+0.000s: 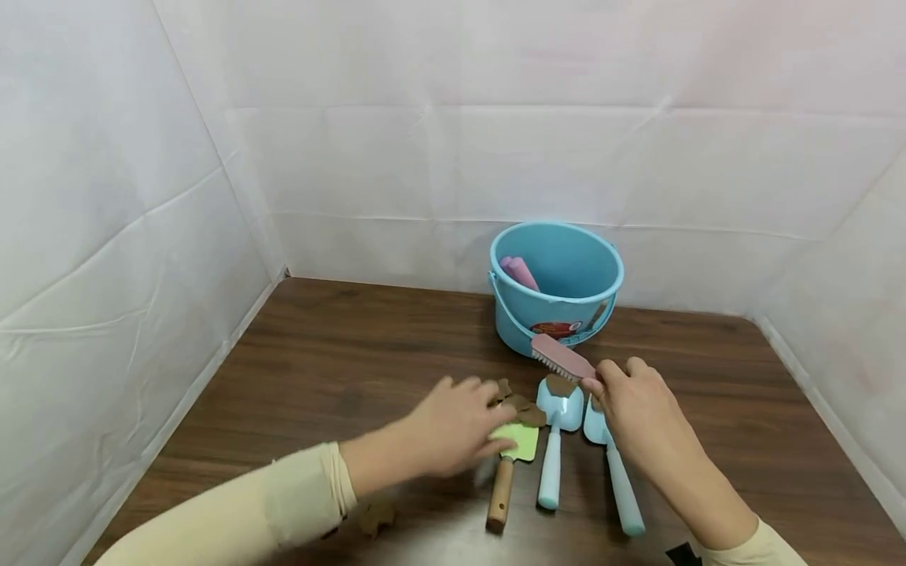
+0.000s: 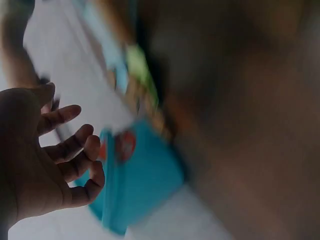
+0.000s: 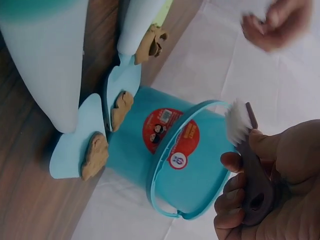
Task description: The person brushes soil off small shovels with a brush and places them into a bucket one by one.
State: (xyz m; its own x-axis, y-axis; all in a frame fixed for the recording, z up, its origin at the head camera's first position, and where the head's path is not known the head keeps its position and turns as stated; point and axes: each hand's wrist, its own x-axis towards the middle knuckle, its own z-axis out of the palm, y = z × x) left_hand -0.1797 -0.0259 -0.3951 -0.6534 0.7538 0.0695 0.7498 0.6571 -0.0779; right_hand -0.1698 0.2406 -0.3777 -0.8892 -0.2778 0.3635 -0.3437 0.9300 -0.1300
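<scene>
Head view: brush (image 1: 561, 355), hndl (image 3: 256, 182) mostly hidden

Head view looks forward and down; both wrist views, closer and tilted, share the blue bucket (image 1: 545, 311).

The brush (image 1: 566, 358) is dusty pink (nearly plum in the right wrist view), its bristles (image 3: 238, 121) white; the bucket (image 1: 538, 313) is sky blue with a red label (image 1: 554, 329); the spatula (image 1: 522, 442) is lime green, its handle (image 1: 501, 495) wood-brown; both shovels (image 1: 562, 413) are pale blue; the clumps (image 1: 527, 411) are tan-brown; the tabletop (image 1: 354, 346) is dark brown, streaked with grain; the sheeting (image 1: 354, 157) is white; the sleeves (image 1: 233, 495) are cream.
</scene>
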